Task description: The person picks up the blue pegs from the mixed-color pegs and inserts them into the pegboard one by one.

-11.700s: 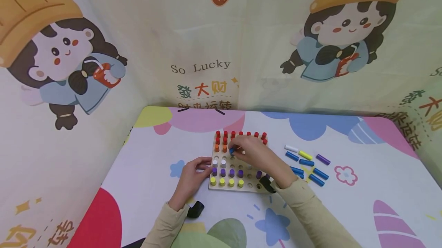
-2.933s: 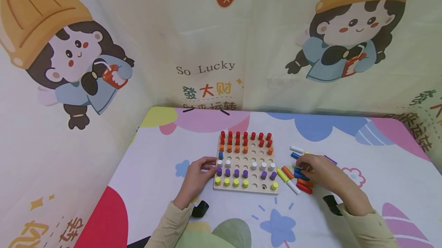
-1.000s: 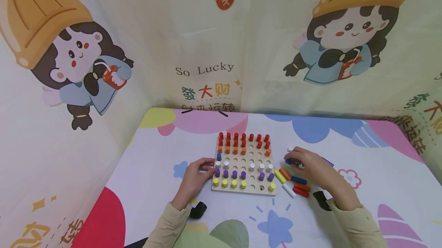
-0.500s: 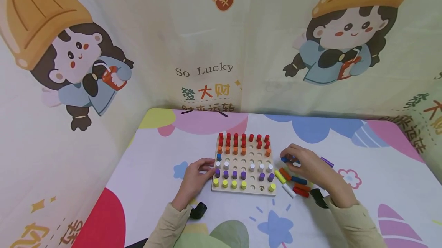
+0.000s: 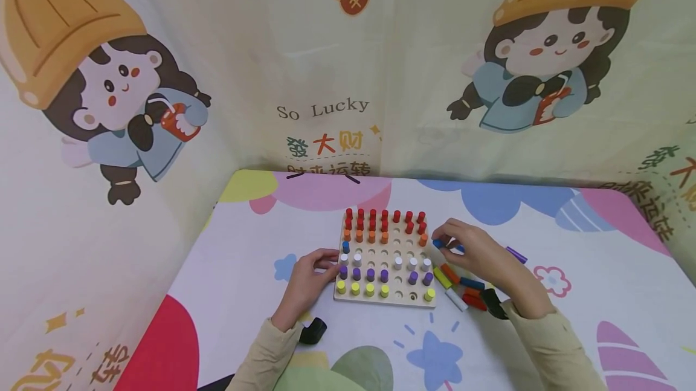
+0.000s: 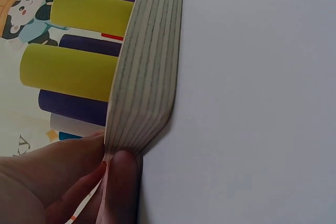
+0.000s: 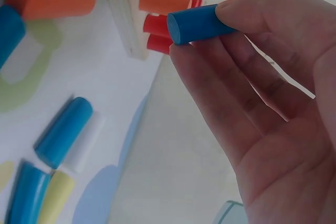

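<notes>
A wooden pegboard [image 5: 405, 303] stands on the table with rows of red, orange, white, purple and yellow pegs, and one blue peg [image 5: 345, 248] at the left end of its row. My left hand [image 5: 310, 279] pinches the board's left edge; in the left wrist view the thumb [image 6: 58, 169] and a finger [image 6: 123, 182] meet at its corner. Just off the board's right edge, my right hand [image 5: 475, 252] pinches a blue peg [image 7: 197, 23] between thumb and fingers. The peg is raised and tilted almost level in the right wrist view.
Loose pegs lie right of the board: a yellow peg [image 5: 443, 278], an orange peg [image 5: 449, 272], a white peg [image 5: 456, 300], a red peg [image 5: 475, 302] and a purple peg [image 5: 516, 254]. More blue pegs [image 7: 64, 132] lie under the right hand. A patterned curtain [image 5: 413, 77] hangs behind the table.
Over the last second my right hand has carried a blue peg left from the loose pegs to the board's right side. My left hand stays on the board's edge.
</notes>
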A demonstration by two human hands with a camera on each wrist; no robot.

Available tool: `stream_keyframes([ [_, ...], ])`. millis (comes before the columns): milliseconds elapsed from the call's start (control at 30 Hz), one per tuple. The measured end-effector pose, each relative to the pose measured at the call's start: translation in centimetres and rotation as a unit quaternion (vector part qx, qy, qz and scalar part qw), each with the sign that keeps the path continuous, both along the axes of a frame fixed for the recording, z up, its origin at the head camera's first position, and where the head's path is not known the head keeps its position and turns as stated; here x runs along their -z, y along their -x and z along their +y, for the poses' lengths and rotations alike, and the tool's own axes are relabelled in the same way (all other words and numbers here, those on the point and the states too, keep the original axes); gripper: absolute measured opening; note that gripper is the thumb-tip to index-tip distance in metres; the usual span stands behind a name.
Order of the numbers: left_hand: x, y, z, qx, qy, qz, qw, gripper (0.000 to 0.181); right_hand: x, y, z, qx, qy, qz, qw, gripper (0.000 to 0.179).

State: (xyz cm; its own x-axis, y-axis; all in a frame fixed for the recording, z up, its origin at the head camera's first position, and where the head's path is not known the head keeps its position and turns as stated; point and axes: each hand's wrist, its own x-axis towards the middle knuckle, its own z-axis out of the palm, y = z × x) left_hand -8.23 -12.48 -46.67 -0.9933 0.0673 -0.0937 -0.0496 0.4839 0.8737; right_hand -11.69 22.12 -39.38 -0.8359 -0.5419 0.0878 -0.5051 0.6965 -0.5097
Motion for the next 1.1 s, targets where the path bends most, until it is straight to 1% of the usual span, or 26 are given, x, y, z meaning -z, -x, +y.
stream_keyframes([
  [133,0.0,0.0,0.0,0.000,-0.001,0.000,1.0000,0.029,-0.3,0.2,-0.4,-0.007,0.001,0.005,1.0000,0.026],
  [367,0.1,0.0,-0.1,-0.001,-0.001,-0.002,1.0000,0.030,-0.7,0.4,-1.3,-0.010,0.011,-0.009,0.9999,0.024],
  [633,0.0,-0.1,0.0,0.000,-0.001,0.001,1.0000,0.029,-0.7,0.9,-2.1,-0.023,0.026,-0.013,0.9993,0.023],
  [900,0.2,0.0,0.1,0.000,0.000,0.002,1.0000,0.030,-0.9,1.2,-2.9,-0.024,0.026,-0.023,0.9991,0.023],
  [1100,0.2,0.0,0.1,-0.001,-0.007,-0.002,1.0000,0.029,-1.0,1.6,-3.6,-0.039,0.035,-0.027,0.9983,0.022],
])
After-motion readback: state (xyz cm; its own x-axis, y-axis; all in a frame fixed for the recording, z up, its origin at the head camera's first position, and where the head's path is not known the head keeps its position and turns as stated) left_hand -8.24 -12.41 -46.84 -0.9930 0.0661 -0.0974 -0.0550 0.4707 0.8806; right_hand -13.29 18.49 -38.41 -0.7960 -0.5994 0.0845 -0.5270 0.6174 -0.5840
